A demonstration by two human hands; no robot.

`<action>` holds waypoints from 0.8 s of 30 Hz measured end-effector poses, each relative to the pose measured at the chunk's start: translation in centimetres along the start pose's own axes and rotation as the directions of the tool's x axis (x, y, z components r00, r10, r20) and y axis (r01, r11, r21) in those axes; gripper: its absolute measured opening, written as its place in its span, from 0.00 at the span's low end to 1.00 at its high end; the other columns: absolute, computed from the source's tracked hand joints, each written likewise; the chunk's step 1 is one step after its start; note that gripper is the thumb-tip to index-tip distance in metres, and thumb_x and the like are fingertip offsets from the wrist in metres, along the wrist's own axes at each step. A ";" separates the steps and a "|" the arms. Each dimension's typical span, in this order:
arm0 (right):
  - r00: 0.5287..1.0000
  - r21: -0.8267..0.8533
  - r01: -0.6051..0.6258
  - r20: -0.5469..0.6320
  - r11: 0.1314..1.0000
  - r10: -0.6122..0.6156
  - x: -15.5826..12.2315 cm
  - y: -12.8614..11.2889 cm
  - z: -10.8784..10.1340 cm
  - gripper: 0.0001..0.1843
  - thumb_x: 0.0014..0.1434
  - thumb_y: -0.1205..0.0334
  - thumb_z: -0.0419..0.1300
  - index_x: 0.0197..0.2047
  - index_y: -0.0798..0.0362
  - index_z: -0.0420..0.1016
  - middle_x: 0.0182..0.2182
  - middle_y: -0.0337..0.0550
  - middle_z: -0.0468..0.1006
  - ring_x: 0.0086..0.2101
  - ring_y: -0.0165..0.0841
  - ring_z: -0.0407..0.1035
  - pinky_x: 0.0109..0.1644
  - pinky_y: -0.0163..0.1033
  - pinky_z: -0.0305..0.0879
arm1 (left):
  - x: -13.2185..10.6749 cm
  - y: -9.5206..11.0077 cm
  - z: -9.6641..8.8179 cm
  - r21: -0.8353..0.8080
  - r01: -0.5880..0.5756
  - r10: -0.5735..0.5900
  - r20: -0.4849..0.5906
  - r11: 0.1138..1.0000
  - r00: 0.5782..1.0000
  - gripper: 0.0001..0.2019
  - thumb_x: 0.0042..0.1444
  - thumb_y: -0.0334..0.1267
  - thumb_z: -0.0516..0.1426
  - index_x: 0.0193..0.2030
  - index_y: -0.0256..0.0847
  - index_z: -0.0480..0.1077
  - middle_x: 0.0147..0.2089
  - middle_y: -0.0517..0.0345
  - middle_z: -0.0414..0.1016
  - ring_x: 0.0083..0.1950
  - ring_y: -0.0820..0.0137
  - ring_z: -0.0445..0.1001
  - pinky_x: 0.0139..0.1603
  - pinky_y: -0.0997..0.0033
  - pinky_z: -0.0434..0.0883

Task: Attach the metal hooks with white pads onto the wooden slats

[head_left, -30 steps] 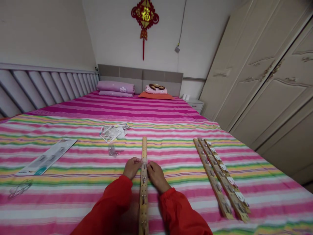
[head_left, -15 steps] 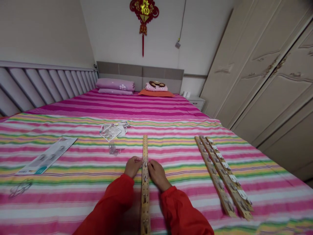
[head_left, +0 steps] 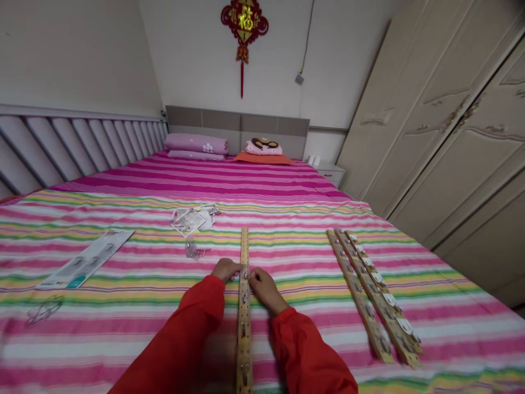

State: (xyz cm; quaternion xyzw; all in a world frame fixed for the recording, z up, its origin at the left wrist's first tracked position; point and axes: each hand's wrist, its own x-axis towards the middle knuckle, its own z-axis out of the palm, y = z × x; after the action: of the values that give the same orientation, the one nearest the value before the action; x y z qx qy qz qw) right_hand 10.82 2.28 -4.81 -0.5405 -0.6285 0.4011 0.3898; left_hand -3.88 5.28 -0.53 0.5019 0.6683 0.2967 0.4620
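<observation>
A long narrow wooden strip (head_left: 245, 249) with rows of small holes lies lengthwise on the bed before me. Several small metal hooks (head_left: 245, 298) are spaced along its near part. At the farthest of these hooks, my left hand (head_left: 225, 270) is closed from the left, one digit reaching onto the strip's edge beside the hook. My right hand (head_left: 263, 287) is pinched at the strip's right edge, its fingertips against the same hook. The fingertips partly cover that hook, so the exact contact is hard to see.
Several similar wooden strips with hooks (head_left: 365, 290) lie side by side at right. On the left are a hook package (head_left: 88, 260), a tangle of thin loops (head_left: 44, 310), a pile of clear packets (head_left: 194, 219) and a loose clear-backed hook (head_left: 193, 250). Wardrobes (head_left: 447, 131) stand at right.
My left hand has shifted slightly up and right, its digit now reaching further onto the strip. My right hand stays almost in place, and the camera view has moved slightly.
</observation>
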 end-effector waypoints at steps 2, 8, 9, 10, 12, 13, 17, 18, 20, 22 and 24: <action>1.000 0.044 -0.008 -0.005 0.999 0.008 0.2 0.3 0.1 0.09 0.49 0.59 0.55 0.21 0.50 0.59 0.18 0.30 0.62 0.23 0.29 0.57 0.27 0.33 0.50 | 0.8 -0.1 0.1 0.061 -0.012 0.012 -0.008 0.998 1.000 0.19 0.36 0.45 0.63 0.08 0.41 0.60 0.09 0.63 0.58 0.15 0.76 0.57 0.19 0.73 0.53; 1.000 0.143 -0.019 -0.009 0.990 0.020 0.5 0.7 0.1 0.10 0.44 0.61 0.57 0.18 0.50 0.59 0.16 0.29 0.60 0.21 0.27 0.55 0.25 0.32 0.50 | 1.2 0.0 0.5 0.206 -0.048 0.077 -0.134 0.977 0.988 0.20 0.32 0.49 0.65 0.10 0.42 0.59 0.12 0.61 0.60 0.23 0.68 0.66 0.23 0.72 0.54; 1.000 0.158 -0.021 -0.012 0.987 0.023 0.4 0.6 0.0 0.10 0.44 0.60 0.57 0.18 0.51 0.59 0.16 0.29 0.60 0.21 0.27 0.55 0.25 0.32 0.50 | 1.0 0.0 0.6 0.227 -0.046 0.082 -0.149 0.973 0.985 0.19 0.32 0.50 0.64 0.11 0.42 0.60 0.13 0.60 0.62 0.24 0.67 0.68 0.24 0.72 0.55; 1.000 0.174 -0.022 -0.018 0.985 0.026 0.4 0.6 0.0 0.10 0.43 0.60 0.58 0.19 0.51 0.59 0.16 0.29 0.60 0.21 0.27 0.55 0.25 0.32 0.51 | 0.7 0.1 0.7 0.246 -0.040 0.081 -0.157 0.969 0.984 0.19 0.34 0.51 0.64 0.12 0.42 0.61 0.14 0.58 0.63 0.25 0.65 0.69 0.25 0.71 0.56; 0.999 0.208 -0.025 -0.033 0.978 0.033 0.3 0.4 0.1 0.08 0.43 0.59 0.59 0.21 0.51 0.62 0.16 0.29 0.61 0.20 0.27 0.55 0.25 0.32 0.52 | 0.1 0.1 0.9 0.268 -0.024 0.068 -0.156 0.963 0.985 0.19 0.37 0.53 0.62 0.13 0.42 0.62 0.14 0.55 0.65 0.27 0.63 0.71 0.26 0.71 0.57; 0.999 0.225 -0.026 -0.039 0.974 0.036 0.2 0.3 0.1 0.08 0.43 0.59 0.59 0.22 0.52 0.64 0.16 0.29 0.61 0.20 0.26 0.55 0.24 0.32 0.53 | -0.1 0.1 1.0 0.270 -0.018 0.061 -0.150 0.963 0.987 0.19 0.38 0.53 0.61 0.13 0.42 0.62 0.14 0.54 0.66 0.27 0.62 0.71 0.26 0.71 0.58; 0.997 0.264 -0.022 -0.059 0.964 0.039 0.0 0.0 0.4 0.08 0.43 0.58 0.59 0.23 0.53 0.68 0.15 0.30 0.63 0.20 0.27 0.57 0.24 0.33 0.54 | -0.8 0.3 1.1 0.260 -0.008 0.052 -0.164 0.966 0.985 0.20 0.40 0.54 0.59 0.13 0.42 0.61 0.16 0.51 0.68 0.27 0.61 0.72 0.26 0.70 0.58; 0.997 0.269 -0.019 -0.065 0.963 0.038 0.0 -0.1 0.5 0.08 0.43 0.58 0.59 0.22 0.54 0.69 0.16 0.31 0.64 0.20 0.28 0.58 0.24 0.33 0.54 | -0.9 0.3 1.1 0.257 -0.003 0.048 -0.168 0.966 0.985 0.20 0.41 0.54 0.59 0.13 0.42 0.62 0.16 0.51 0.67 0.27 0.61 0.72 0.26 0.70 0.58; 0.997 0.277 -0.014 -0.075 0.961 0.036 -0.3 -0.2 0.5 0.08 0.42 0.58 0.60 0.20 0.53 0.68 0.16 0.32 0.66 0.20 0.28 0.59 0.25 0.33 0.55 | -1.3 0.2 1.1 0.248 0.001 0.043 -0.170 0.969 0.984 0.20 0.40 0.53 0.60 0.12 0.42 0.62 0.15 0.52 0.66 0.27 0.61 0.72 0.26 0.70 0.58; 0.996 0.285 -0.011 -0.078 0.958 0.035 -1.0 -0.2 0.5 0.08 0.41 0.59 0.60 0.18 0.53 0.68 0.15 0.32 0.66 0.20 0.28 0.59 0.24 0.34 0.54 | -1.9 0.0 1.1 0.236 -0.009 0.047 -0.156 0.972 0.987 0.20 0.40 0.52 0.61 0.12 0.42 0.62 0.13 0.54 0.65 0.25 0.62 0.71 0.25 0.70 0.58; 0.997 0.293 -0.005 -0.076 0.956 0.029 -1.8 -0.1 0.6 0.08 0.41 0.59 0.61 0.18 0.53 0.69 0.14 0.32 0.66 0.19 0.28 0.58 0.25 0.34 0.54 | -2.7 -0.5 1.2 0.221 -0.032 0.062 -0.130 0.975 0.990 0.21 0.41 0.52 0.61 0.11 0.41 0.62 0.12 0.55 0.63 0.22 0.64 0.70 0.24 0.70 0.58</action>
State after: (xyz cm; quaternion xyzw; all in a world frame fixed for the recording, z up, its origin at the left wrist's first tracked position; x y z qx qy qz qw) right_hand 10.45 0.39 -4.99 -0.4978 -0.5414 0.4712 0.4869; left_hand -2.79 2.50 -0.54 0.5439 0.7147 0.2660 0.3503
